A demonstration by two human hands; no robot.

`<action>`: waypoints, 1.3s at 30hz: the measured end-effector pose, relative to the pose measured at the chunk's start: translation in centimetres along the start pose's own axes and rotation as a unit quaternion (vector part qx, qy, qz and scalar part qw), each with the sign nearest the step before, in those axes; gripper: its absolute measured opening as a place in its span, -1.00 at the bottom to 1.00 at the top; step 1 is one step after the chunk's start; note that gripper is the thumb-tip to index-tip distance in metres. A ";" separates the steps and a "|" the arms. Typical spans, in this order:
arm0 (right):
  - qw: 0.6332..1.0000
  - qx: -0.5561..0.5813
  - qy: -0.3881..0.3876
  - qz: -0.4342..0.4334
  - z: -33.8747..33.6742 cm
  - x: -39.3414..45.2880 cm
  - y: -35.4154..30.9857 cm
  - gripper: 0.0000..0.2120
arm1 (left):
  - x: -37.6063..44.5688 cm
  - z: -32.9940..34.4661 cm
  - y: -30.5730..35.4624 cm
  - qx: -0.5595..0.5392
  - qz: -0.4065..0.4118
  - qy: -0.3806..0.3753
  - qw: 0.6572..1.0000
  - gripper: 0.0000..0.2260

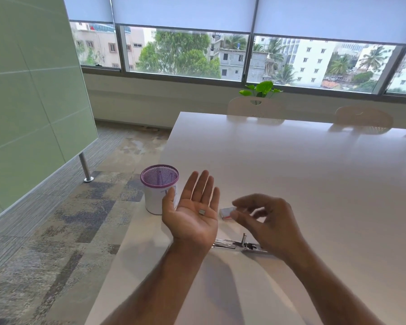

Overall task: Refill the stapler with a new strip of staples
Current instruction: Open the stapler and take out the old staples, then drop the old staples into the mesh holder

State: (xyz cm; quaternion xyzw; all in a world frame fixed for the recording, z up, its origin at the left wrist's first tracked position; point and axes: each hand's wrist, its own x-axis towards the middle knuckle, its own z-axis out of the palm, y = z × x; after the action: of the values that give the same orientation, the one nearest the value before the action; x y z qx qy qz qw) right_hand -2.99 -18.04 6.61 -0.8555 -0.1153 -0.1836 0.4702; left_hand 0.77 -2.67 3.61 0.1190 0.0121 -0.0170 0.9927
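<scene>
From the head view we can read no writing on the small white staple box (228, 212). Our left hand (192, 213) lies flat, palm up, fingers spread, a short silvery staple strip (201, 212) resting on it. Our right hand (266, 221) is blurred, fingers loosely curled on nothing. The metal stapler (238, 245) lies opened on the white table (314, 184), beside a purple mesh cup (159, 188).

Long white glossy tabletop (302, 174), daylight reflecting off it. Wide window (220, 52) across far wall, pale roller blinds (183, 10) half lowered; buildings, trees outside. Two pale chairs (256, 107) at far edge, green plant (261, 89) behind. Green panelled partition (28, 95) at left on metal leg (85, 167). Patchy grey-beige carpet (63, 221).
</scene>
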 end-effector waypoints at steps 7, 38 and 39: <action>0.989 -0.105 -0.066 -0.086 3.7 1.6 -2.8 -0.83 | -1.0 0.9 0.7 0.026 -0.007 -0.050 0.998 -0.41; 0.949 -0.254 -0.145 -0.120 11.0 11.6 -6.7 -0.86 | 1.5 -3.8 1.4 0.904 0.119 -0.108 0.397 -0.70; 0.945 -0.265 -0.149 -0.121 11.2 11.7 -6.6 -0.85 | 1.6 -3.9 1.4 0.906 0.117 -0.107 0.393 -0.69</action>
State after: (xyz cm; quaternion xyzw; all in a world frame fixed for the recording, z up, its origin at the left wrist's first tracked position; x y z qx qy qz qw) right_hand 7.46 -4.72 11.10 -0.9463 -0.2342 -0.1338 0.1781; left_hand 2.32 -0.45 0.12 0.9456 -0.1306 0.0855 0.2854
